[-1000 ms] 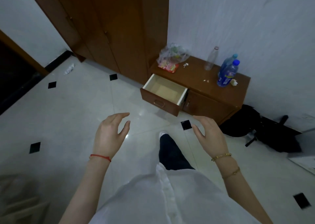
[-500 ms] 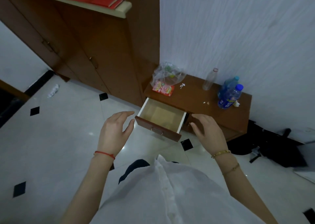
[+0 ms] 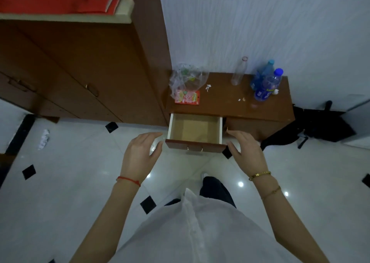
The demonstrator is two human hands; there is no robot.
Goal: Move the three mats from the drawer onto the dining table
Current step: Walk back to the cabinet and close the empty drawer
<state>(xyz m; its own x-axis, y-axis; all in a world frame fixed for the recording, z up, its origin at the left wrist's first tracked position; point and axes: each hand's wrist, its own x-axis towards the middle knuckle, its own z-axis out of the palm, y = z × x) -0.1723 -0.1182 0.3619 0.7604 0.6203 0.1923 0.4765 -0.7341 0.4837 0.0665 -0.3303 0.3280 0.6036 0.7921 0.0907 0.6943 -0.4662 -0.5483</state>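
Drawer (image 3: pixel 195 131) pulled out of the low cabinet (image 3: pixel 240 106), a bare hand on each side of it.

Drawer is a shallow box with pale, matte wooden walls and floor and a glossy brown front with a small metal handle; only bare wood shows inside it, no mats visible. The left hand (image 3: pixel 140 154) is just left of the front corner, the right hand (image 3: pixel 246 152) just right of the other corner; fingers of both are relaxed, a little curved and apart, holding nothing, and I cannot tell if they touch the wood. On the smooth brown cabinet top stand a crumpled clear bag (image 3: pixel 187 78), a clear bottle (image 3: pixel 238 72) and two blue bottles (image 3: pixel 266 82). The floor (image 3: pixel 80 172) is shiny white tile with small black squares.
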